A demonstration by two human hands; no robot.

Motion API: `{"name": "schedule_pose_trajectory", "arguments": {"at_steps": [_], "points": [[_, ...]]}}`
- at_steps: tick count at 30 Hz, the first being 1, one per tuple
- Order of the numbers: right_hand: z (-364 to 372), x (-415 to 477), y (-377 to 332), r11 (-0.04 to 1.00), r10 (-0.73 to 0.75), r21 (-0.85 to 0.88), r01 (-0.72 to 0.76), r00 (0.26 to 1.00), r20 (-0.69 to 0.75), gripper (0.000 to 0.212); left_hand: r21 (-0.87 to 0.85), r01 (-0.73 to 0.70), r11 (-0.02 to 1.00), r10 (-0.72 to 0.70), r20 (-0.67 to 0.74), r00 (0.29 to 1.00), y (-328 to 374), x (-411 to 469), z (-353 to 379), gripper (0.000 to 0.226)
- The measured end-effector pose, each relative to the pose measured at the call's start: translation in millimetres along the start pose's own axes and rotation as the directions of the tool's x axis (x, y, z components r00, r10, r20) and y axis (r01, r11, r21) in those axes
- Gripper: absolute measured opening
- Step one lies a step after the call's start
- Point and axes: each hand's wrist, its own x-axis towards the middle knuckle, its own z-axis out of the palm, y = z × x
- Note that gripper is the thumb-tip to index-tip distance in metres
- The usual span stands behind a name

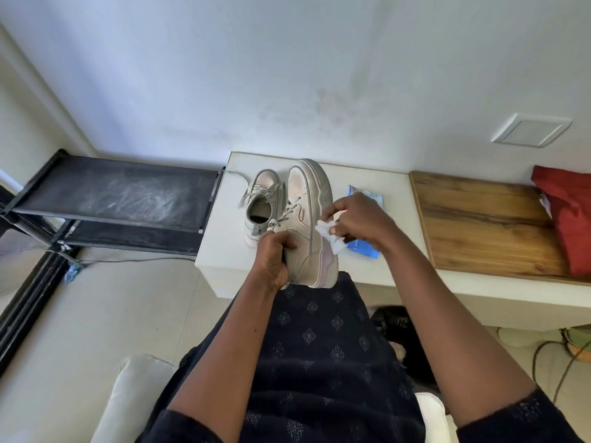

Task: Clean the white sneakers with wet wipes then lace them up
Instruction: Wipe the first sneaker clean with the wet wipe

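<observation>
Head view: left hand grips the heel of one white sneaker (tilted on its side) above the white table. Right hand pinches a wet wipe against its side. Second sneaker stands on the table, wipes pack alongside.

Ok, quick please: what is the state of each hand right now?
Left hand: closed, gripping the heel end of the lifted sneaker.
Right hand: closed, pinching a white wet wipe.
</observation>
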Motion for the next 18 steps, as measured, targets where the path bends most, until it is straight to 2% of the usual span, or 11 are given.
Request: {"name": "schedule_pose_trajectory", "arguments": {"at_steps": [1, 4, 7, 10, 12, 15, 18], "points": [[-6, 2, -1, 1.0, 0.017, 0.002, -0.017, 1.0, -0.001, 0.028, 0.005, -0.001, 1.0, 0.001, 0.006, 1.0, 1, 0, 0, 0.06], [-7, 15, -2, 0.982, 0.007, -0.188, -0.03, 0.993, -0.119, 0.022, 0.017, 0.009, 1.0, -0.009, 0.014, 1.0, -1, 2, 1, 0.06], [1, 24, -6, 0.984, -0.015, -0.178, -0.029, 0.971, -0.239, 0.014, 0.002, 0.027, 1.0, -0.027, 0.042, 0.999, -3, 5, 6, 0.06], [19, 27, -5, 0.965, -0.177, -0.254, 0.07, 0.887, -0.426, 0.018, -0.012, 0.038, 0.999, -0.037, 0.081, 0.996, -2, 8, 6, 0.057], [31, 24, -2, 0.962, -0.219, -0.257, 0.093, 0.828, -0.517, 0.026, -0.02, 0.041, 0.999, -0.038, 0.123, 0.992, 1, 9, 7, 0.052], [48, 22, 6, 0.922, -0.328, -0.359, 0.146, 0.788, -0.521, 0.037, -0.055, 0.069, 0.996, -0.056, 0.211, 0.976, 3, 8, 9, 0.025], [61, 19, 8, 0.889, -0.392, -0.403, 0.217, 0.817, -0.423, 0.057, -0.081, 0.077, 0.994, -0.057, 0.23, 0.972, 7, 11, 11, 0.024]]}}
